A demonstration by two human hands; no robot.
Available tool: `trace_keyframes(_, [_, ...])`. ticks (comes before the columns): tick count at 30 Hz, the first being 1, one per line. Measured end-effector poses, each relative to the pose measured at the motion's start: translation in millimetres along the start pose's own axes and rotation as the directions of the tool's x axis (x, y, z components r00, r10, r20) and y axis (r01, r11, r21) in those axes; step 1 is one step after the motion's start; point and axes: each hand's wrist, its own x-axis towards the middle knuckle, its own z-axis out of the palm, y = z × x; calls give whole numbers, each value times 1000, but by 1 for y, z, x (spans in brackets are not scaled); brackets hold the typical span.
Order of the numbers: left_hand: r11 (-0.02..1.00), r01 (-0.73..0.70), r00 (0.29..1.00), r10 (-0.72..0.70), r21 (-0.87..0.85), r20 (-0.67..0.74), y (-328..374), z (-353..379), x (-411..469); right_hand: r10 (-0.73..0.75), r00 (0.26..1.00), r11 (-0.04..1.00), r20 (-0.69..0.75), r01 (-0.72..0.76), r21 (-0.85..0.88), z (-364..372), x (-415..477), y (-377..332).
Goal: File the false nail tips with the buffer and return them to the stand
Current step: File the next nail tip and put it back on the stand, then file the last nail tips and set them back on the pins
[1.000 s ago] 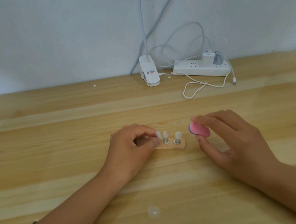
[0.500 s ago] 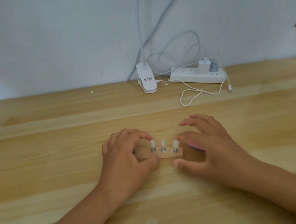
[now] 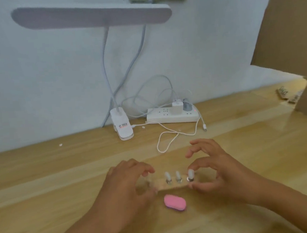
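Head view: left hand (image 3: 124, 184) grips the wooden stand (image 3: 163, 185); right hand (image 3: 216, 173) pinches the rightmost white false nail tip (image 3: 190, 173). The pink oval foam buffer (image 3: 174, 202) lies near. A skewed pull could topple the stand.

Soft, fairly bright, even light fills the scene, with no hard shadows, only faint dark smudges under my left hand (image 3: 128, 187) and right hand (image 3: 224, 177). Motion blur smears both hands, and the stand (image 3: 172, 185) gripped between them looks soft. The table (image 3: 44, 178) has a pale sheen at far right. The lamp head (image 3: 91, 16) looms dull and blurred, and the wide lens bends the table's back edge.
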Motion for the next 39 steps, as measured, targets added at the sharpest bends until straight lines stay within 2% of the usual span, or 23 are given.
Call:
trace_keyframes(3, [996, -57, 998, 58, -73, 3, 20, 25, 41, 191, 975, 981, -114, -195, -22, -25, -20, 39])
trace_keyframes(6, [982, -140, 988, 146, -129, 43, 50, 56, 81, 366, 901, 908, -234, -401, -121, -55, -43, 81])
trace_keyframes(9, [959, -263, 958, 273, -107, 88, 84, 86, 116, 493, 752, 751, -437, -622, -223, -87, -60, 122])
trace_keyframes(12, [941, -337, 933, 337, -21, 126, 118, 115, 149, 614, 599, 563, -513, -789, -248, -115, -69, 160])
trace_keyframes(18, [915, -395, 917, 386, 82, 104, 173, 162, 192, 696, 317, 409, -645, -913, -8, -140, -49, 214])
trace_keyframes(22, [917, -394, 919, 391, 57, 57, 180, 173, 209, 742, 231, 310, -630, -950, 17, -155, -28, 239])
trace_keyframes(26, [922, -384, 922, 386, -44, 25, 172, 179, 213, 755, 165, 227, -635, -974, 18, -164, -18, 257])
trace_keyframes(28, [920, -388, 921, 389, -57, 14, 172, 179, 212, 745, 144, 200, -651, -980, 12, -166, -16, 259])
trace_keyframes(30, [918, -395, 919, 395, -37, 8, 172, 179, 211, 699, 162, 202, -697, -979, -26, -163, -15, 257])
trace_keyframes(33, [928, -371, 929, 371, 25, 0, 173, 178, 210, 603, 304, 303, -738, -942, -141, -154, -16, 255])
trace_keyframes(35, [942, -329, 944, 331, 62, -14, 174, 178, 209, 603, 414, 347, -682, -906, -244, -152, -13, 258])
trace_keyframes(37, [952, -297, 954, 299, 74, -17, 175, 178, 208, 616, 450, 332, -646, -893, -305, -153, -9, 265])
trace_keyframes(39, [954, -287, 957, 289, 81, -10, 175, 178, 209, 613, 425, 283, -666, -905, -318, -156, -4, 273])
